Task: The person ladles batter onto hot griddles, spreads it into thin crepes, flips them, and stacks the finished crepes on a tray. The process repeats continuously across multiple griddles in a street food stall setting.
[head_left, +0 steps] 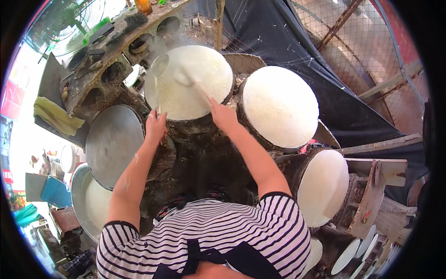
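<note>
In front of me a large round pan [204, 100] carries a spread of pale, creamy batter, and steam rises at its far left. My left hand [156, 125] is closed at the near left rim around the thin handle of a ladle [160, 65]. The round bowl of that ladle is over the pan's far left part. My right hand [223, 115] grips the light handle of a second tool [197, 88], which slants over the pan; its pale, rounded head lies at the batter and is blurred, so its exact kind is unclear.
Pans with pale layers stand at right [281, 107] and lower right [323, 188]. A bare grey pan [116, 142] is left, beside a basin of whitish liquid [95, 202]. A sooty ledge with holes [111, 72] and a yellow-green cloth [55, 116] lie far left. Black sheeting [274, 42] hangs behind.
</note>
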Tool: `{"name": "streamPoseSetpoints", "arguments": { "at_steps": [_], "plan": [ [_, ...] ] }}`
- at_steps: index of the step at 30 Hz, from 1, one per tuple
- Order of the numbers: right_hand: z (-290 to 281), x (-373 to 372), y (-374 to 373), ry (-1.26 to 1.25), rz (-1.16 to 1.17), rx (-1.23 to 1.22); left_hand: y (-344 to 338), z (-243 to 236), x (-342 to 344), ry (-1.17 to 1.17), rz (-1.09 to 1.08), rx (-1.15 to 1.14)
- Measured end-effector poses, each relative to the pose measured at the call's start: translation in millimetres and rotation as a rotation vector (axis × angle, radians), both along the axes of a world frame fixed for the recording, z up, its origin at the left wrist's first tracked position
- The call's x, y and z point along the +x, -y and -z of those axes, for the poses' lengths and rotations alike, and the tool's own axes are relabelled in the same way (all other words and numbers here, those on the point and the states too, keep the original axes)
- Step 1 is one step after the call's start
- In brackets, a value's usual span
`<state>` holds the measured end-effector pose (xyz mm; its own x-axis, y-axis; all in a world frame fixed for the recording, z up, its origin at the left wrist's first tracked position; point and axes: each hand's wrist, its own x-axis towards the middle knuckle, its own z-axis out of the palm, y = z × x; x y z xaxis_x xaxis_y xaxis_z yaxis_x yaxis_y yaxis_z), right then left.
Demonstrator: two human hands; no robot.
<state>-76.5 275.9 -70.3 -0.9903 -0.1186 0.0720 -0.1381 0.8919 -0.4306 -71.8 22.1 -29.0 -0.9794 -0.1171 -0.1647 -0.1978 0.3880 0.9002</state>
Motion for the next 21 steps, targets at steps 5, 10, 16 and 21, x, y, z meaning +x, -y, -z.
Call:
{"name": "streamPoseSetpoints", "arguments": {
  "at_steps": [5,10,16,21],
  "plan": [
    [36,81,57,-0.081,0.408,-0.579,15,64,-50,-0.228,0.138,-0.326],
    [32,95,158,0.321,0.528,-1.107,29,59,-35,-0.021,0.212,-0.294],
    [40,68,196,0.060,0.326,-1.164,18,-42,9,0.558,-0.010,1.048],
    [1,54,100,-0.054,0.369,-0.697,62,-93,34,0.629,0.122,2.369]
  ]
}}
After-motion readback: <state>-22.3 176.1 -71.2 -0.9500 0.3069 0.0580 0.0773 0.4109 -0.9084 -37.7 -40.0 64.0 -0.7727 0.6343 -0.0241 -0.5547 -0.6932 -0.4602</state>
